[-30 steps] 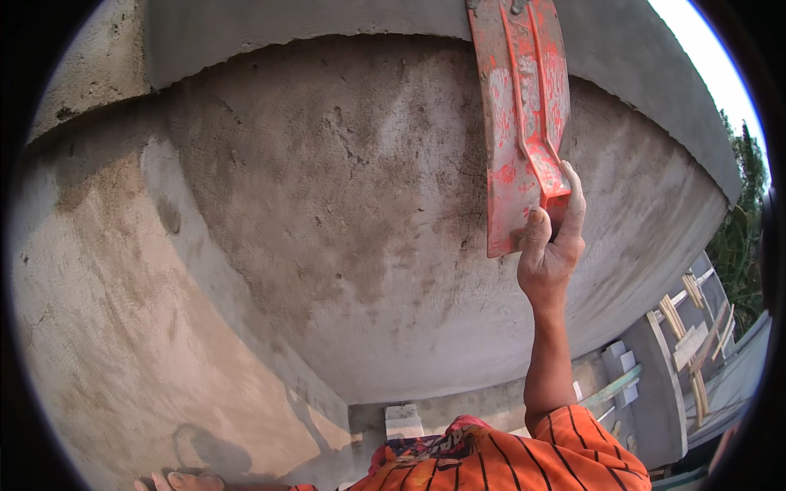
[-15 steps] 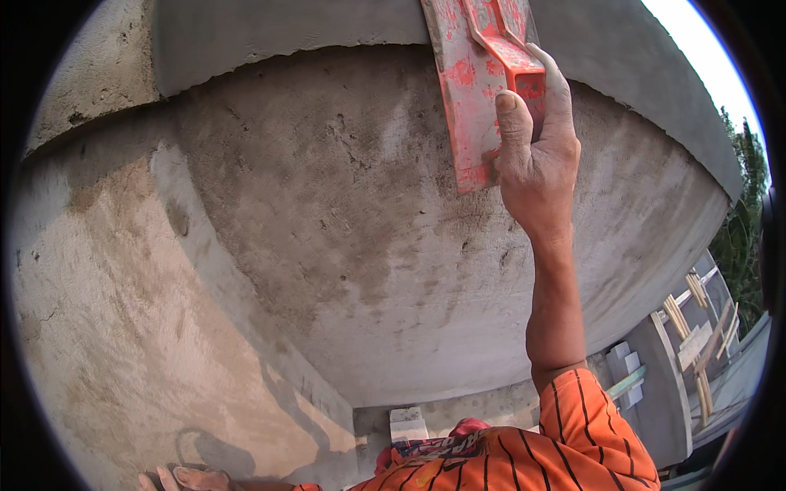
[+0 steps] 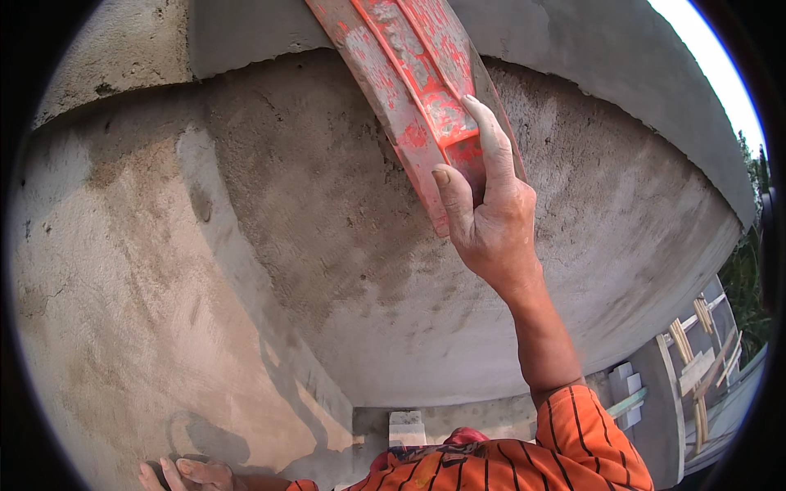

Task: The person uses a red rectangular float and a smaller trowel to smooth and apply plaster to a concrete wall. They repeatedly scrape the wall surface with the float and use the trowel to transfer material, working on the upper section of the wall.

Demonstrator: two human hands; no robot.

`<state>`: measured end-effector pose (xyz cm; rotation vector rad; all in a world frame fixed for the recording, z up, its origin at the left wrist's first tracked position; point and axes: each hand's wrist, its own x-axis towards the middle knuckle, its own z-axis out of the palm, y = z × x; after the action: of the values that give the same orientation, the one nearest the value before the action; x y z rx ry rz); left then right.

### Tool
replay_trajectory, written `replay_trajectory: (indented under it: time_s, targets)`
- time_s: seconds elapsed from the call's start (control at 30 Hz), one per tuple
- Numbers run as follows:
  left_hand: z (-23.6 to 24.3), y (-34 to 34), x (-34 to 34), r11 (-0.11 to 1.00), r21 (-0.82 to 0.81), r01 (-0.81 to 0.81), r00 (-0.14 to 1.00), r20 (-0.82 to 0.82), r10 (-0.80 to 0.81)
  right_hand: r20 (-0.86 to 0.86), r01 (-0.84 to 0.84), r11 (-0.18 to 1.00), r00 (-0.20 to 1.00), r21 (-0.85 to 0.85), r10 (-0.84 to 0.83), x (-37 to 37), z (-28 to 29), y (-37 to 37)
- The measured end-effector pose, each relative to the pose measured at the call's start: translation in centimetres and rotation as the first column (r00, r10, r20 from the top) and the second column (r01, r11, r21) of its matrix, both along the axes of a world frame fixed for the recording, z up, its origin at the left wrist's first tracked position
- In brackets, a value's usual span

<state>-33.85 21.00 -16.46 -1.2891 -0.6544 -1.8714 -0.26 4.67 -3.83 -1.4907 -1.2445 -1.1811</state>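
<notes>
My right hand (image 3: pixel 501 225), dusted with grey, grips the near end of a long red plastering float (image 3: pixel 385 98). Thumb and forefinger lie along its handle; the other fingers are hidden behind. The float slants up and to the left, its far end cut off by the top of the picture. It lies over the ragged lower edge of a smooth grey plaster band (image 3: pixel 573 49). Beneath that band is the rougher, patchy wall (image 3: pixel 344 270). At the lower left, my left hand (image 3: pixel 196 475) has its fingers stretched out near the side wall, with nothing visible in it.
A beige side wall (image 3: pixel 123 311) meets the patchy wall in a corner at the left. Pale blocks (image 3: pixel 407 427) sit low in the middle. Toward the right are more blocks (image 3: pixel 626 397), wooden strips (image 3: pixel 697 368) and green foliage (image 3: pixel 743 270).
My right hand has come down and to the left with the float. The float now leans more to the left, and more of its length shows. My left hand has barely moved.
</notes>
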Motion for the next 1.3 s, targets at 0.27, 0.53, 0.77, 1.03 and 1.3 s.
replay_trajectory:
  time_s: [0.27, 0.53, 0.77, 1.03, 1.3]
  targets:
    - [0.1, 0.8, 0.6, 1.0, 0.008, -0.005, 1.0, 0.004, 0.005, -0.387, 0.113, 0.976, 0.922, 0.186, -0.032, 1.2, 0.8, -5.5]
    - [-0.1, 0.8, 0.0, 0.998, 0.058, 0.011, 1.0, 0.009, -0.011, -0.299, 0.1, 0.981, 0.953, 0.169, -0.046, 1.6, -4.2, -5.7]
    - [-1.5, 1.4, -1.9, 0.994, 0.1, 0.047, 0.992, -0.121, -0.034, 0.023, 0.098, 0.995, 0.995, -0.018, -0.097, 0.0, 1.1, 0.1]
    - [-2.7, 2.2, -2.7, 0.995, 0.093, 0.047, 0.984, -0.173, -0.03, -0.156, 0.06, 0.998, 0.986, -0.007, -0.061, -0.1, 3.3, -1.1]
    - [-3.3, 1.8, -3.2, 0.998, 0.054, 0.042, 0.986, -0.16, -0.033, -0.012, 0.111, 0.994, 0.994, 0.004, -0.111, 1.7, -0.3, -2.8]
